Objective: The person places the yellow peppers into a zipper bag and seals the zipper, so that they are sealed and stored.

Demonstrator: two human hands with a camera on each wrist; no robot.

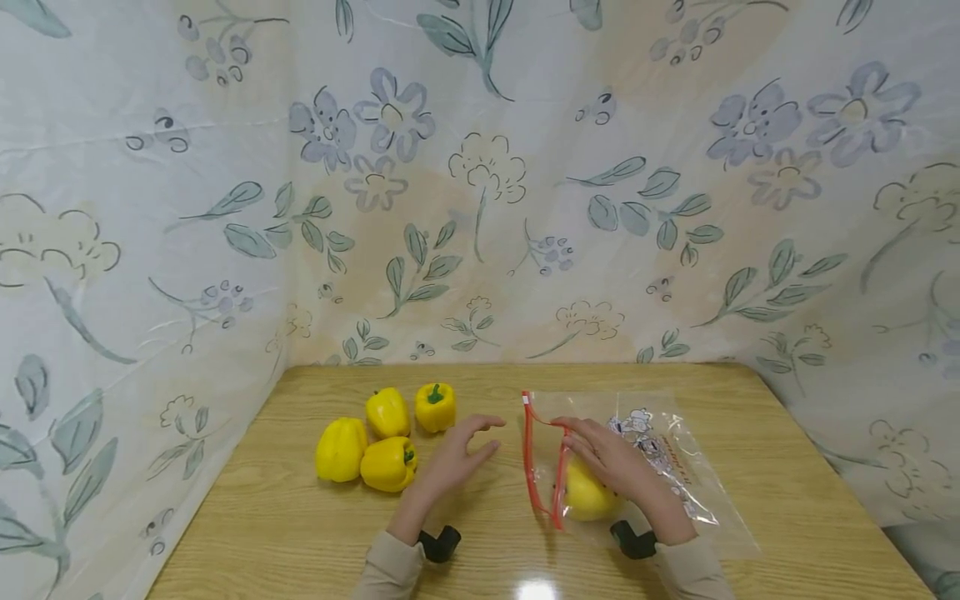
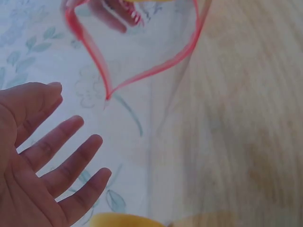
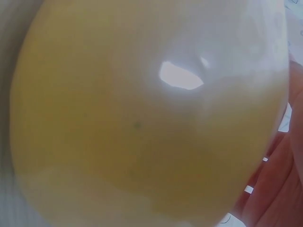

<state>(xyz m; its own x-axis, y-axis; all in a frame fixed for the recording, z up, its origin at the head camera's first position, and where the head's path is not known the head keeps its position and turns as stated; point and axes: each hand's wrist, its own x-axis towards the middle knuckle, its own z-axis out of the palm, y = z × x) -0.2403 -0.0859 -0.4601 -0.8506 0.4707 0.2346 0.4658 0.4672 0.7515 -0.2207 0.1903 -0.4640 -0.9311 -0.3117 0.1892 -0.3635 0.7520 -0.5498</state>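
My right hand (image 1: pixel 611 458) holds the upper rim of a clear zip bag (image 1: pixel 720 475) by its red zip strip (image 1: pixel 559 492); the thumb is hidden. The bag's mouth gapes toward the left. Inside it lies a yellow bell pepper (image 1: pixel 588 492), under my right palm, and its smooth side (image 3: pixel 137 151) fills the right wrist view. My left hand (image 1: pixel 453 458) hovers between the bag and the loose peppers, fingers spread and holding nothing. In the left wrist view, the palm and fingers (image 2: pixel 71 156) are apart from the bag's red-edged opening (image 2: pixel 156 68).
Several yellow bell peppers are grouped at the left of the wooden table (image 1: pixel 247 533): one upright at the back (image 1: pixel 435 408), others (image 1: pixel 341 450) beside it. Floral cloth (image 1: pixel 480 208) hangs behind and at both sides. Dark wrist mounts (image 1: pixel 440 544) sit below the hands.
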